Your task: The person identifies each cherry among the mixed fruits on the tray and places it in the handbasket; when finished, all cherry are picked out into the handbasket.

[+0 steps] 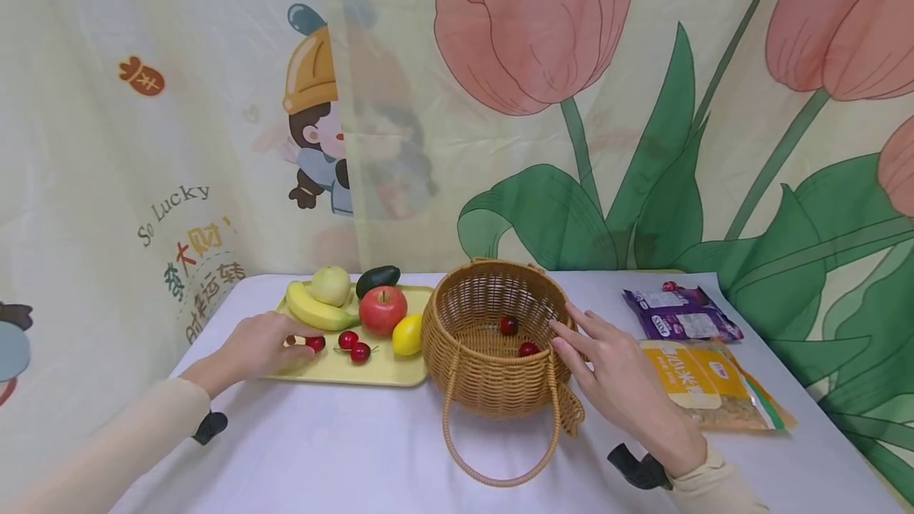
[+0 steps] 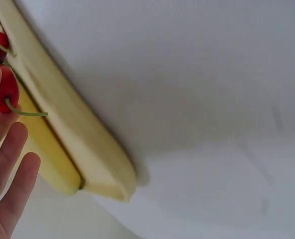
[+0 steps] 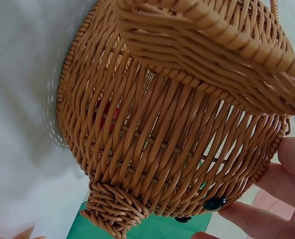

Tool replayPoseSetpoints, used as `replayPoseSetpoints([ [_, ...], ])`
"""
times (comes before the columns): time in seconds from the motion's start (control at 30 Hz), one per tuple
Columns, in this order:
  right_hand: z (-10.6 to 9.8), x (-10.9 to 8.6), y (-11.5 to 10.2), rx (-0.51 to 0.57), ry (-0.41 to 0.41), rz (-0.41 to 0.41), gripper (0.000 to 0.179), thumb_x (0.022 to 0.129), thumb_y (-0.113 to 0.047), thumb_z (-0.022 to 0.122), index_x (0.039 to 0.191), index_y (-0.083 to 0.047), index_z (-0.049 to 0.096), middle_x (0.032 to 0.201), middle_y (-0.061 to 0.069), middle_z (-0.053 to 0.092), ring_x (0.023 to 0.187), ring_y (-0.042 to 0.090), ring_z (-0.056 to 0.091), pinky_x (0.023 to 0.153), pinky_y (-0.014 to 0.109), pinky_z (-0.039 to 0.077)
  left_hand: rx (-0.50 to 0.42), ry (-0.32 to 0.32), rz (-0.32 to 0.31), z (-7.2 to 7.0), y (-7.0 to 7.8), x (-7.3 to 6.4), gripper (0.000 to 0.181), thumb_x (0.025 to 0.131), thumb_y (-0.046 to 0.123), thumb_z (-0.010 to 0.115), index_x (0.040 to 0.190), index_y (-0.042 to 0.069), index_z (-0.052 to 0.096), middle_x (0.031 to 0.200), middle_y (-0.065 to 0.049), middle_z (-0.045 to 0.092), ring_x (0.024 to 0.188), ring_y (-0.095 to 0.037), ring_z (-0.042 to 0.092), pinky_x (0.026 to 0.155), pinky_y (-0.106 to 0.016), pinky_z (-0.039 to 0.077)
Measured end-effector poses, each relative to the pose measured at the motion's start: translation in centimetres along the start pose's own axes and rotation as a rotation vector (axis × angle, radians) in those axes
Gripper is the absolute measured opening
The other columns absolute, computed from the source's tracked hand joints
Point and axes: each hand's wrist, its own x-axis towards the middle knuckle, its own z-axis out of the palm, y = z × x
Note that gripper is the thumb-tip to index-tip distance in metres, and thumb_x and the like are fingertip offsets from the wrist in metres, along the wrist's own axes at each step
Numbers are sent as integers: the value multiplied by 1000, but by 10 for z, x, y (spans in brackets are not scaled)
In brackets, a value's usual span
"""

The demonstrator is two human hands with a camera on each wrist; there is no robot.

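"So Lucky" curtain (image 1: 174, 211), left hand (image 1: 260, 346) pinching cherry (image 1: 315, 343)

Soft, even light fills my head view, bright and free of glare; the wicker basket (image 1: 493, 339) casts only a faint shadow on the worktop (image 1: 343, 450) beneath it. Lines bend toward that view's edges. My wrist views are close, slightly blurred, with the tray (image 2: 72, 129) shadowing the cloth.

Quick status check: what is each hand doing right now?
Left hand: pinches a cherry on the yellow tray.
Right hand: open, fingers resting on the wicker basket rim, holding nothing.
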Motion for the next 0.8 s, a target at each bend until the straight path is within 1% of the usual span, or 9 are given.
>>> replayPoseSetpoints([
  [0.1, 0, 0, 0, 5, 4, -6, 33, 102, -24, 63, 131, -10, 71, 147, 22, 57, 126, 51, 60, 98, 63, 51, 16, 14, 7, -10, -3, -3, 32, 86, 25, 82, 117, 20, 80, 84, 7, 75, 68, -10, 50, 60, -27, 38],
  [0.13, 0, 0, 0, 6, 4, -6, 33, 102, -24, 63, 131, -10, 71, 147, 22, 57, 126, 51, 60, 98, 63, 51, 20, 12, 4, -15, -3, -4, 32, 86, 25, 82, 117, 19, 80, 78, 6, 74, 67, -10, 49, 59, -26, 37],
  [0.27, -1, 0, 0, 10, 1, -3, 33, 102, -24, 63, 131, -10, 71, 147, 22, 57, 127, 51, 60, 99, 63, 50, 27, -6, 1, -36, -1, -7, 34, 86, 25, 83, 118, 17, 79, 81, 4, 76, 65, -9, 48, 56, -23, 36],
  [0.33, -1, 1, 0, 11, 0, -1, 33, 102, -24, 63, 131, -10, 71, 147, 22, 57, 127, 51, 60, 99, 63, 50, 26, -16, 9, -49, 1, -9, 35, 86, 25, 83, 119, 16, 78, 87, 0, 79, 65, -8, 50, 55, -23, 37],
  [0.37, -2, 1, 0, 11, 0, -2, 33, 102, -24, 63, 131, -10, 71, 147, 22, 57, 127, 51, 60, 100, 63, 50, 29, -15, 19, -55, 1, -9, 35, 85, 25, 83, 119, 15, 78, 93, -1, 80, 67, -6, 53, 55, -22, 39],
  [0.47, -2, 2, -1, 6, -2, 1, 33, 102, -24, 63, 131, -10, 71, 147, 22, 57, 127, 51, 60, 100, 63, 50, 45, 13, 41, -75, 5, -7, 36, 84, 23, 84, 119, 15, 79, 98, -4, 81, 66, -6, 56, 54, -22, 41],
  [0.6, -3, 1, -1, 0, -6, 7, 33, 102, -24, 63, 131, -10, 71, 147, 22, 57, 127, 52, 59, 99, 64, 50, 33, 47, 62, -99, 20, 4, 37, 84, 19, 84, 121, 16, 78, 105, -8, 81, 64, -7, 58, 54, -22, 45],
  [0.67, -4, 1, -1, 0, -7, 8, 33, 102, -23, 63, 131, -10, 71, 148, 22, 57, 127, 52, 59, 99, 64, 50, 24, 47, 86, -109, 31, 12, 37, 85, 17, 84, 121, 16, 78, 109, -8, 80, 69, -9, 63, 57, -23, 48],
  [0.8, -3, 1, -1, 3, -8, 8, 33, 102, -24, 63, 131, -11, 71, 148, 22, 57, 127, 52, 59, 99, 64, 50, 55, 8, 135, -123, 57, 32, 33, 87, 20, 82, 120, 20, 79, 106, 0, 80, 81, -10, 68, 66, -25, 53],
])
